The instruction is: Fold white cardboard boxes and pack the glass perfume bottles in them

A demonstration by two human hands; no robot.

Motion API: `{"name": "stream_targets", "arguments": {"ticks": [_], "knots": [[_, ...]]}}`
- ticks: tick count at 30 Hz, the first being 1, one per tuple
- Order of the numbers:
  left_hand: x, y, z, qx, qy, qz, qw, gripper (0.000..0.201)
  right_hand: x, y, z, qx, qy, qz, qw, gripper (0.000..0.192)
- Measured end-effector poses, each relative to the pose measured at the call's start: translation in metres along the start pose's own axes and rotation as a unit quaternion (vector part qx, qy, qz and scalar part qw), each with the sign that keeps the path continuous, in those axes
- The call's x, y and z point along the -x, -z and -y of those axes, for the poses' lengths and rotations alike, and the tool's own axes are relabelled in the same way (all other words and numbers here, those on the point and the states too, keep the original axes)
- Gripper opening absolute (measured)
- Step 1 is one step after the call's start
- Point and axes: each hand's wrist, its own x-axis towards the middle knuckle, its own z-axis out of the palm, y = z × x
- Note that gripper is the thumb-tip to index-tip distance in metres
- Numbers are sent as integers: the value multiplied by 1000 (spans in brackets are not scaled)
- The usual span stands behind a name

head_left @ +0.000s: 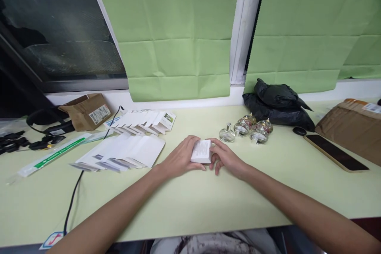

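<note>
A small white box (201, 151) with fine print on its upper face is held between my two hands, just over the table. My left hand (183, 154) grips its left side, thumb along the near edge. On the opposite side, the fingers of my right hand (224, 156) press against the box, the lower ones curled. Left of my hands lie flat white cartons (127, 151) in an overlapping row, with a second row of cartons (145, 121) behind. Several glass bottles (227, 134) stand beyond my right hand; the nearest has a silver top.
Black plastic bags (278, 105) lie at the back right, beside a phone (336, 152) and a large cardboard box (354, 127). At the left are an open brown box (86, 112), a clear sleeve with a green strip (59, 152) and a black cable (74, 196) across the table.
</note>
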Motion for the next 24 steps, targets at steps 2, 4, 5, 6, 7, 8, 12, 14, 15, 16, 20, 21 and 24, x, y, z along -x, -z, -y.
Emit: {"name": "stream_targets", "arguments": {"ticks": [2,4,5,6,7,8,12,14,15,16,20,21,24], "knots": [[0,1,-2,16,7,10,1000,81,1,1,2,-2,-1,3,1000,34],[0,2,-4,21,10,14,1000,71,2,1,3,2,-1,9,1000,35],[1,2,-6,23,11,13,1000,68,3,1,3,5,0,12,1000,36],[1,1,-7,25,11,10,1000,68,3,2,2,8,3,14,1000,37],[1,1,-8,26,12,6,1000,69,3,2,2,10,6,17,1000,39],[0,1,-9,25,12,-1,1000,71,4,2,3,10,11,19,1000,40],[-1,0,-8,25,8,-29,999,79,5,3,4,3,29,29,999,41],[0,2,-5,41,10,-34,999,79,6,6,5,2,32,30,999,41],[1,3,-2,51,12,-34,998,78,6,8,5,10,38,27,999,42],[1,5,0,59,17,-33,998,77,7,9,5,29,53,16,998,45],[1,11,7,62,35,-52,996,80,13,13,8,268,230,-69,933,44],[1,12,8,56,36,-59,996,83,16,13,9,336,277,-90,896,40],[0,12,7,39,36,-73,996,85,21,12,12,446,362,-116,810,33]]}}
